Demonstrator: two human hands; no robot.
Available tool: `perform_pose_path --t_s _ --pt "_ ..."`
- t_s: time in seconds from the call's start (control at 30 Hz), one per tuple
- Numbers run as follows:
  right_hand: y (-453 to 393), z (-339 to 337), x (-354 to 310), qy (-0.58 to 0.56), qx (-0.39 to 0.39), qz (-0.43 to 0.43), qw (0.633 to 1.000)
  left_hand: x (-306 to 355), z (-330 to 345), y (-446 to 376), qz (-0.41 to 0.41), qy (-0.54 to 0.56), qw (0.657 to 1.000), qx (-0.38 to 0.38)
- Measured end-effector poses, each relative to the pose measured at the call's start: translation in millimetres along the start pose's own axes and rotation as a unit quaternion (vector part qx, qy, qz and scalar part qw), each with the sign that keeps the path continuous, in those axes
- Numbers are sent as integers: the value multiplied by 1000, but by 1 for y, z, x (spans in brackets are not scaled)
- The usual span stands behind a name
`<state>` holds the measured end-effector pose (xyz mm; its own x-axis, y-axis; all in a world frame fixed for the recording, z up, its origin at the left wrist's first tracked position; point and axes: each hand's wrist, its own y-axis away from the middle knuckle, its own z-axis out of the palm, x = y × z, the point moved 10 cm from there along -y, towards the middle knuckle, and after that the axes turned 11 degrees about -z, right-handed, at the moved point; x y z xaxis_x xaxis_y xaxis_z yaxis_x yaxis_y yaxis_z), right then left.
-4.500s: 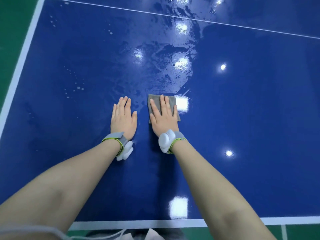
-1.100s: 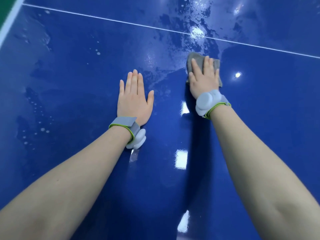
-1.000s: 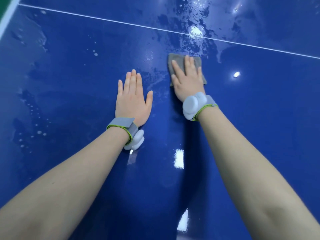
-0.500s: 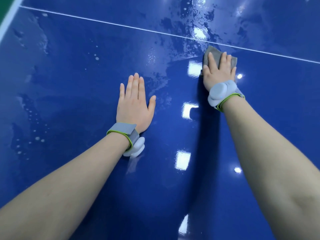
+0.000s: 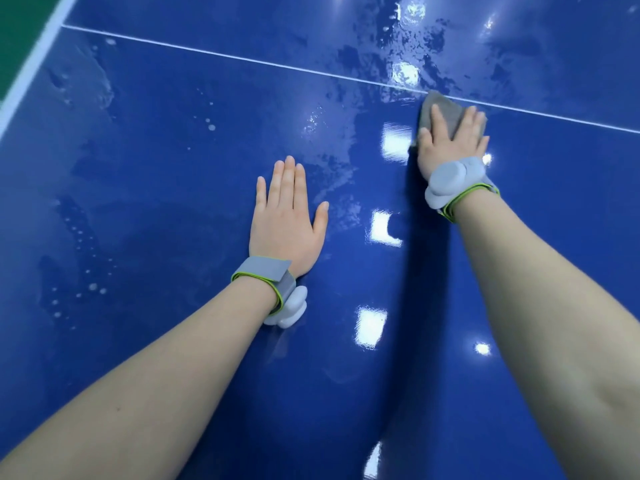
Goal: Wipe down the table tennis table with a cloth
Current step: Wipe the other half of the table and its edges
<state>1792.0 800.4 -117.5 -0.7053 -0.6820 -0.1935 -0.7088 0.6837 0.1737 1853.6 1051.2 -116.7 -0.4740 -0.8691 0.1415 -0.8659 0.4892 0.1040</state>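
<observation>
A glossy blue table tennis table fills the view, wet in patches. My right hand lies flat with straight fingers on a grey cloth and presses it onto the table right at the thin white centre line. Most of the cloth is hidden under the hand. My left hand rests palm down on the bare table, fingers straight and together, to the left of and nearer to me than the cloth.
Water smears and droplets cover the table beyond and left of the cloth, with more droplets at the left. The white side edge line and the green floor lie at the top left.
My right hand has slid the cloth a little to the right along the white line since half a second ago. My left hand has stayed flat in place.
</observation>
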Motion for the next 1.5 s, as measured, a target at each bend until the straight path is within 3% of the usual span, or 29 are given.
perform_pose_path --t_s 0.07,0.13,0.37,0.43,0.5,0.73,1.1,1.17,1.37,1.5 --pt "3 3 0 20 -1 38 999 1 0 1 2 -2 1000 0" --pt "1 5 -18 18 -8 22 1000 2 -1 -1 4 3 1000 1" --pt "36 42 -159 47 -62 -235 969 -1 -1 1 42 19 999 -7" --pt "45 46 -172 38 -70 -270 960 -5 -4 4 59 25 998 -8" --pt "43 42 -159 26 -71 -254 964 -12 -4 9 77 23 997 -10" --pt "47 25 -80 3 -53 -52 997 -43 -8 25 69 15 997 -12" --pt "140 64 -186 29 -98 -259 961 -78 -4 60 74 -8 997 -17" --pt "142 58 -168 15 -87 -238 967 -87 -6 67 72 -7 997 -26" --pt "167 47 -94 -7 -48 -29 998 -112 -8 85 93 -23 994 -54" --pt "187 57 -130 11 -57 -56 997 -115 -7 94 106 -21 993 -54"
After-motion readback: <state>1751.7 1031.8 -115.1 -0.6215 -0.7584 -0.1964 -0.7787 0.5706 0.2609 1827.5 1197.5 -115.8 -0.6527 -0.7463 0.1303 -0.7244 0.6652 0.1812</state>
